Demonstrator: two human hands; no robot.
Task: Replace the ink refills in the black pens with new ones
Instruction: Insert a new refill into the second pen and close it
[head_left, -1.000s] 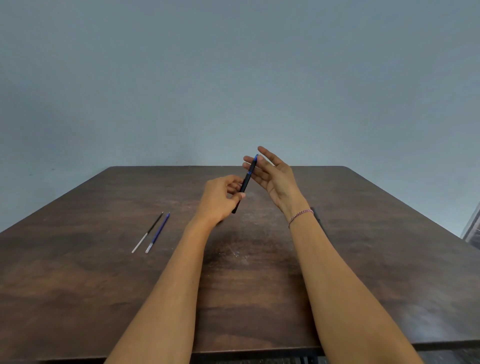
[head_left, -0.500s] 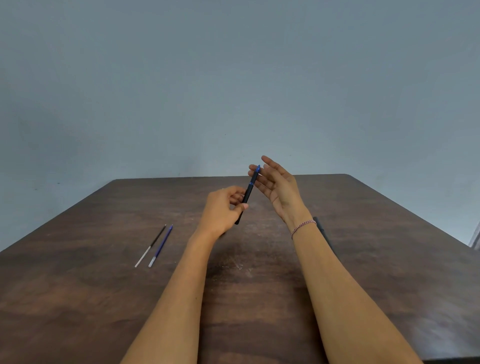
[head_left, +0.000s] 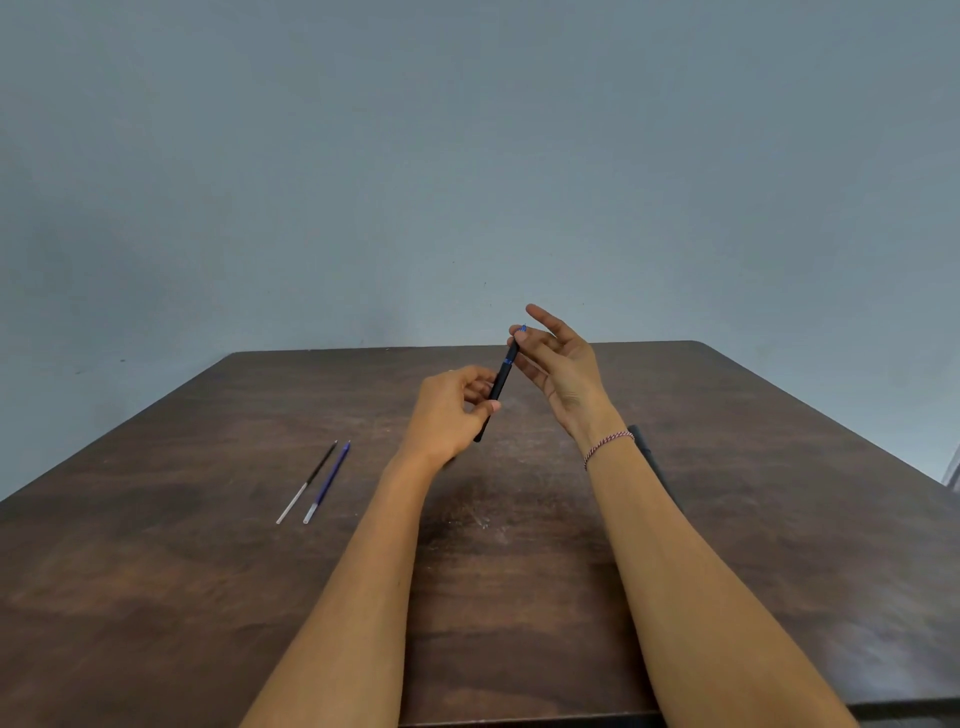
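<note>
A black pen (head_left: 502, 380) with a blue top end is held tilted above the middle of the table. My left hand (head_left: 451, 413) grips its lower barrel between thumb and fingers. My right hand (head_left: 558, 366) pinches the blue top end with thumb and fingertip, the other fingers spread. On the table to the left lie two loose refills side by side: a black one (head_left: 306, 483) and a blue one (head_left: 328, 480), both with pale lower ends. A second black pen (head_left: 649, 457) lies on the table behind my right wrist, mostly hidden by the forearm.
The dark brown wooden table (head_left: 182, 597) fills the lower view, its far edge against a plain grey-blue wall (head_left: 467, 156). A thin red-and-white thread bracelet (head_left: 608, 446) circles my right wrist.
Both hands and the pen have stayed together in nearly the same pose; the head has tilted up a little, so the table and hands sit lower in view.
</note>
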